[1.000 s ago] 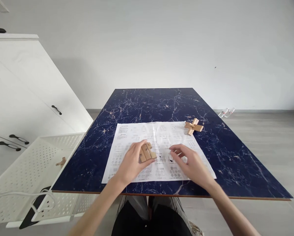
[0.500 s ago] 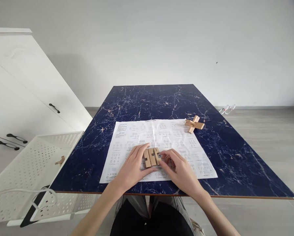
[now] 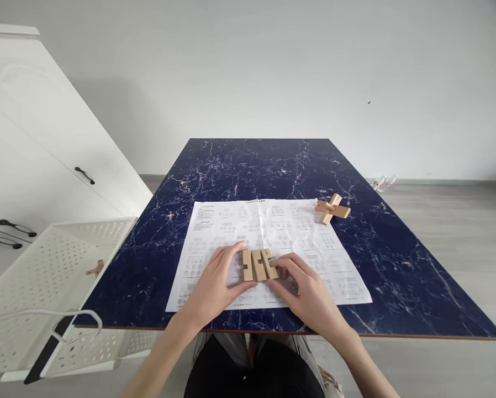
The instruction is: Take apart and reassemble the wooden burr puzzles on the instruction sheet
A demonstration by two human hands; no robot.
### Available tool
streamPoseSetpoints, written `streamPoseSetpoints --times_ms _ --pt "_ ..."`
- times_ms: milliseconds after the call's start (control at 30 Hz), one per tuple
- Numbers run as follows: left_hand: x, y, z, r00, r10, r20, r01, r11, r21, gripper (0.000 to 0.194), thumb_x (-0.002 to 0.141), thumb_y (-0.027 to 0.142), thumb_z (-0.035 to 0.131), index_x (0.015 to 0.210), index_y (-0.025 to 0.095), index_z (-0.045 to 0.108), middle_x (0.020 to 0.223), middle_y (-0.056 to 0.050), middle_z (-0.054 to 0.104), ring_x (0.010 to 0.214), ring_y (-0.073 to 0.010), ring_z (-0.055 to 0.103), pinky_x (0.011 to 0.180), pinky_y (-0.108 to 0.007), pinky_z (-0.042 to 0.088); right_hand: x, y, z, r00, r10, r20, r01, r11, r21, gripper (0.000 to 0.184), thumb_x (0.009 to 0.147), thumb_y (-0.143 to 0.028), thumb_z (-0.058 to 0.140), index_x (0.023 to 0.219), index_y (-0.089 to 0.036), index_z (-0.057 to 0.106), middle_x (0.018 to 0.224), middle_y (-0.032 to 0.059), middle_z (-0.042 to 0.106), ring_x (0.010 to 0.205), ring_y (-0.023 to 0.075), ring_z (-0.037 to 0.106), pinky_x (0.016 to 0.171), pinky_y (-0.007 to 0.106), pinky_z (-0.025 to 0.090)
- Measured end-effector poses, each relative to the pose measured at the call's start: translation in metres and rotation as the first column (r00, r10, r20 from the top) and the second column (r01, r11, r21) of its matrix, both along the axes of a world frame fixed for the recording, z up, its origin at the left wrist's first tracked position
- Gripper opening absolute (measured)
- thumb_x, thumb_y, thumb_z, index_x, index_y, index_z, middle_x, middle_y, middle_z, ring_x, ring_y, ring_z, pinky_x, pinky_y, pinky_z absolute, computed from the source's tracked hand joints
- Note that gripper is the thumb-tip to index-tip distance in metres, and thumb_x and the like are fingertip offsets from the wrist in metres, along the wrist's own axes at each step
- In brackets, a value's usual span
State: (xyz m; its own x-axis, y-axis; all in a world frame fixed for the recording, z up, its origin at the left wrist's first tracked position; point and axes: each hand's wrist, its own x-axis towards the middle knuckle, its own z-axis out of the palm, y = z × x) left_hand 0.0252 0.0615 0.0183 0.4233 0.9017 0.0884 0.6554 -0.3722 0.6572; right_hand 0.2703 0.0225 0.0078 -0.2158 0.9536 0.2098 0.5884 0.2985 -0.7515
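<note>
Three notched wooden puzzle pieces lie side by side on the printed sheet (image 3: 231, 221), with narrow gaps between them. My left hand (image 3: 210, 284) is around the left puzzle piece (image 3: 247, 266), fingertips at its far end and thumb at its near end. The middle puzzle piece (image 3: 258, 270) has neither hand gripping it. On the right puzzle piece (image 3: 269, 265), my right hand (image 3: 306, 290) has its thumb and curled index finger. Part of that piece's right side is hidden by the fingers.
A cross-shaped wooden assembly (image 3: 333, 209) rests at the sheet's upper right corner on the blue marbled table (image 3: 256, 166). To the left, a white perforated basket (image 3: 36, 276) holds another wooden piece (image 3: 94, 268). A white cable (image 3: 45, 313) crosses the basket near the table edge.
The three pieces stood close together before; now gaps show between them. My right hand has stayed at the right piece. The whole view has shifted slightly.
</note>
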Motion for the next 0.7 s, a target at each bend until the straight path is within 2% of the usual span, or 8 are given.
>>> streamPoseSetpoints --times_ms 300,500,700 --pt "-0.0030 -0.0005 -0.0001 0.999 0.025 0.042 -0.025 1.000 -0.013 0.075 0.098 0.046 0.076 0.160 0.045 0.034 0.156 -0.006 0.057 0.146 -0.0357 0.054 0.116 -0.056 0.053 -0.0011 -0.0016 0.0006 0.997 -0.033 -0.076 0.031 0.999 -0.027 0.021 0.110 -0.038 0.057 0.126 -0.026 0.063 0.122 0.0115 0.067 0.088 0.0231 0.068 0.073 0.036 0.060" --pt "-0.0031 -0.0007 -0.0009 0.998 0.038 0.049 -0.037 0.999 -0.020 0.074 0.098 0.043 0.076 0.159 0.045 0.034 0.156 -0.007 0.056 0.146 -0.0361 0.054 0.117 -0.059 0.052 -0.0005 -0.0015 0.0000 0.997 -0.052 -0.062 0.052 0.999 0.004 0.022 0.110 -0.038 0.056 0.126 -0.027 0.065 0.114 0.0101 0.070 0.087 0.0237 0.069 0.075 0.035 0.061" --pt "-0.0030 -0.0005 -0.0014 0.999 0.039 0.025 -0.039 0.999 -0.005 0.071 0.100 0.043 0.073 0.159 0.044 0.034 0.155 -0.007 0.056 0.146 -0.0361 0.054 0.116 -0.058 0.052 -0.0004 -0.0026 -0.0007 0.995 -0.085 -0.060 0.085 0.996 0.006 0.024 0.111 -0.038 0.053 0.130 -0.026 0.063 0.107 0.0082 0.072 0.083 0.0228 0.069 0.071 0.033 0.059"
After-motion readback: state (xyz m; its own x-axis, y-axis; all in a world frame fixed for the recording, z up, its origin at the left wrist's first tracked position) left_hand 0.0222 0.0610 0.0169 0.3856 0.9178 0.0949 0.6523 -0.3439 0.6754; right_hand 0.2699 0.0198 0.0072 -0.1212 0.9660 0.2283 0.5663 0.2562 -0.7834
